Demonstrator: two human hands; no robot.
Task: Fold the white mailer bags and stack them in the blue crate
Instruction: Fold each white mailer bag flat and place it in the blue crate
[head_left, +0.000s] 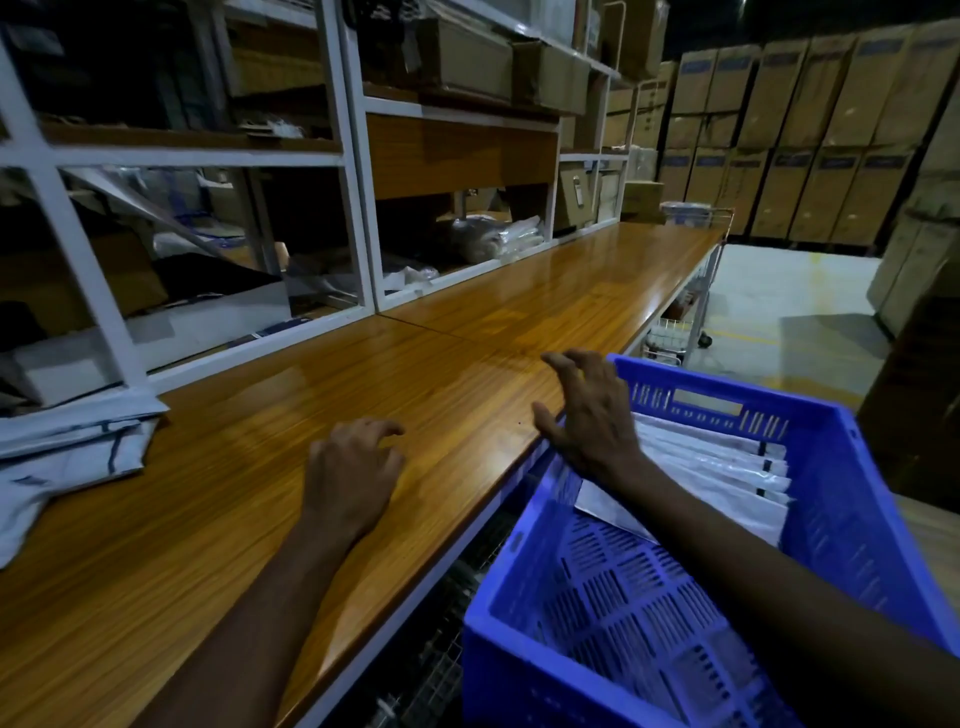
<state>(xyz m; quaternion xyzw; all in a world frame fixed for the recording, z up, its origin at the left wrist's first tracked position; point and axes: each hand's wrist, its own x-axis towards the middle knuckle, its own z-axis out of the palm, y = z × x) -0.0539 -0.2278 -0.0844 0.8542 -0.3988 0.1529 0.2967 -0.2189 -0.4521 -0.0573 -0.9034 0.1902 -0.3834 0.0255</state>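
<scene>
- Nearest you stood the blue crate (852, 509), moulded plastic with slotted walls and a slotted floor, just beside the near edge of the table (249, 519).
- Your left hand (353, 467) was over the table close to its near edge, fingers loosely curled and gripping nothing. Whether it touched the wood could not be told.
- Your right hand (592, 415) was over the crate's left rim where it met the table's near edge, fingers spread apart and empty.
- The folded mailer bags (717, 467) lay stacked against the crate's far wall. They were thin, white, slightly crinkled plastic with dark marks at their ends.
- A loose pile of mailer bags (67, 457) sat at the table's left edge, white and rumpled with thin dark lines. Its printing was too blurred to read.
- The table was long, glossy and wood-grained, in an orange-brown tone.
- Along its far edge rose white metal shelving (358, 208), holding brown cardboard boxes and clear plastic-wrapped bundles.
- Beyond the table's far right corner, tall cardboard cartons (810, 130) stood in rows, each with a blue label you could not read.
</scene>
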